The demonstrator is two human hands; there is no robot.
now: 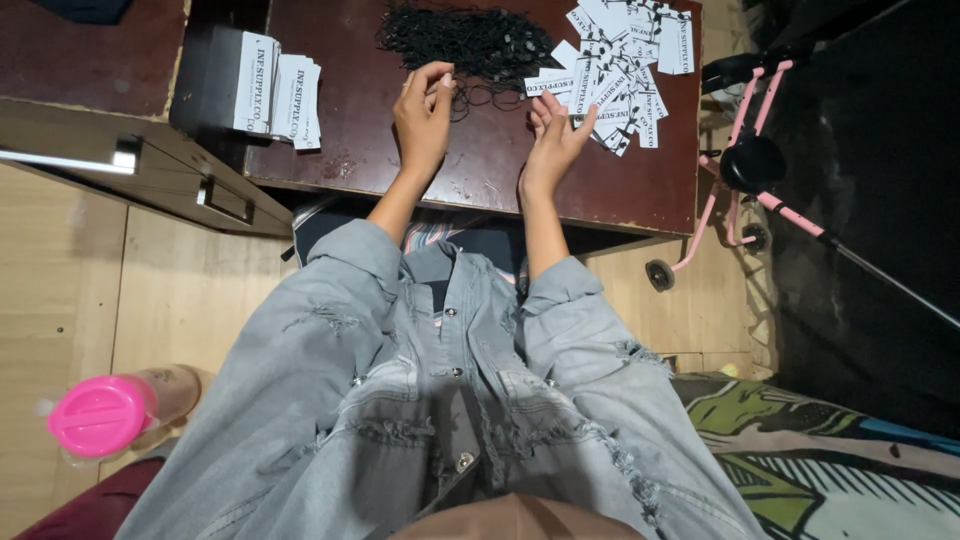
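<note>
Black strings (pixel 465 40) lie heaped on my dark worktop (pixel 380 140), white tags (pixel 610 70) just right of them. My left hand (pixel 423 115) pinches a string, I think; right hand (pixel 555 140) fingers open over tags.

White printed tags (pixel 610 60), black string pile (pixel 462 40), dark reddish-brown table (pixel 400 120), pink-capped bottle (pixel 105 412), seemingly grey denim jacket (pixel 440 400)

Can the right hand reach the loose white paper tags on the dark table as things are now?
Probably yes. The right hand already rests at the edge of the scattered white tags on the table, with nothing between them. The left hand pinches a black string clear of that path.
</note>
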